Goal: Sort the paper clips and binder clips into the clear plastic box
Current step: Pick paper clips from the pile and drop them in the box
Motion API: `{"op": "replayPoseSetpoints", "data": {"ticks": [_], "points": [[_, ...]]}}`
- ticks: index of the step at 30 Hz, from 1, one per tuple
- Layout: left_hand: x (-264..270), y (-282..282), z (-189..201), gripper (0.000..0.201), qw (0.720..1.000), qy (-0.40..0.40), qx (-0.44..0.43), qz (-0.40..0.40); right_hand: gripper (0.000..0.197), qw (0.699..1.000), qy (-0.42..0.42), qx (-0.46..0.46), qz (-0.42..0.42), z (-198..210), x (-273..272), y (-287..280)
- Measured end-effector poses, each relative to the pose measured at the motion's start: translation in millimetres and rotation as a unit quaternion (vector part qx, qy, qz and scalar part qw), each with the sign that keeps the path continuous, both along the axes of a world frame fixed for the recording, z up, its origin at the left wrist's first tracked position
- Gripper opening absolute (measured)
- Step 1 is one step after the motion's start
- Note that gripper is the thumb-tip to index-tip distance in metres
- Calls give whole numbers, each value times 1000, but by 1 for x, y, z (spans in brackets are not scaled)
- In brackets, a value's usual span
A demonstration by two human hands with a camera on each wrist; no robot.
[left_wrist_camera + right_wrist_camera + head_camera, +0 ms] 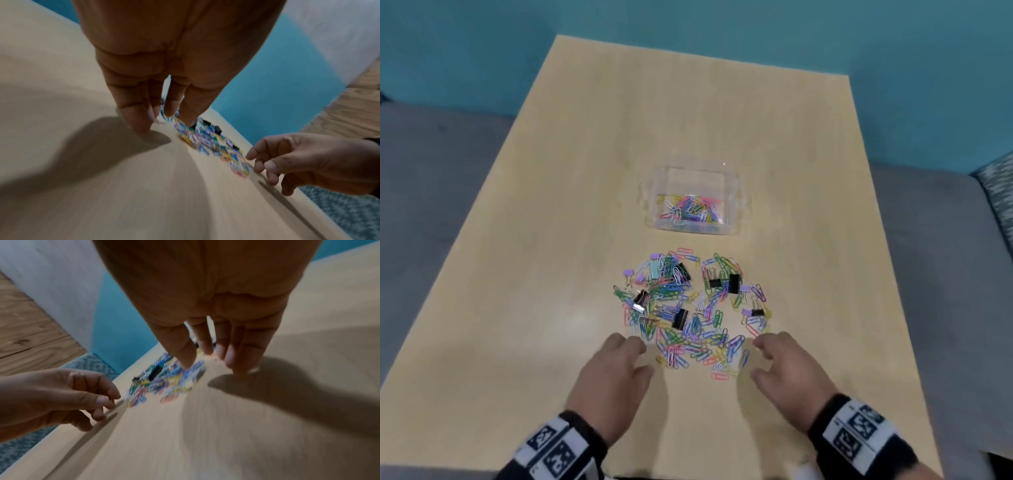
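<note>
A heap of coloured paper clips (pixel 688 329) mixed with black binder clips (pixel 734 283) and small purple ones lies in the middle of the table. Behind it stands the clear plastic box (pixel 654 209), with several paper clips inside. My left hand (pixel 633 359) hovers at the heap's near left edge, fingers loosely bent, holding nothing. My right hand (pixel 767 359) mirrors it at the near right edge, also holding nothing. In the left wrist view the left fingers (pixel 135 116) point down just above the table beside the blurred paper clips (pixel 205 139). The right wrist view shows the right fingers (pixel 240 356) hanging the same way.
The light wooden table (pixel 688 113) extends well beyond the box to a teal wall. Grey floor lies on both sides of the table. A patterned cushion (pixel 996 192) shows at the right edge.
</note>
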State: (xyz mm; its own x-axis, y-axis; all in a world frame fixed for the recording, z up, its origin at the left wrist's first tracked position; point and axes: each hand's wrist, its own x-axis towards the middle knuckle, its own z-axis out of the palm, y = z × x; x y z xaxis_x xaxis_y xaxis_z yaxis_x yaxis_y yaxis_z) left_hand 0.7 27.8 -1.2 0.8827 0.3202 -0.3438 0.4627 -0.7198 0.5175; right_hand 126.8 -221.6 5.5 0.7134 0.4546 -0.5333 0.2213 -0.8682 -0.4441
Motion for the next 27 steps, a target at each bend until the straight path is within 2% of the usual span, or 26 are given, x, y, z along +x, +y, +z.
{"op": "replayPoseSetpoints", "data": {"ticks": [2, 5, 8, 12, 16, 18, 27], "points": [[-9, -9, -9, 35, 1000, 5, 3, 4, 56, 1000, -21, -3, -20, -11, -20, -1], [-6, -22, -14, 53, 999, -30, 11, -15, 67, 997, -76, 17, -25, -20, -35, 12], [7, -36, -16, 60, 997, -48, 18, -54, 72, 995, -100, 20, -1, -20, -34, 34], [28, -51, -18, 51, 995, -46, 37, -86, 66, 993, -109, 23, 36, -20, -24, 59], [40, -55, -21, 40, 993, -34, 67, -94, 31, 990, -127, 19, 53, -20, -19, 75], [41, -53, -22, 35, 992, -40, 71, -94, 22, 990, -129, 13, 60, -22, -17, 76], [38, -34, -24, 15, 995, -47, 61, -61, 19, 981, -161, -12, 111, -21, -13, 62]]}}
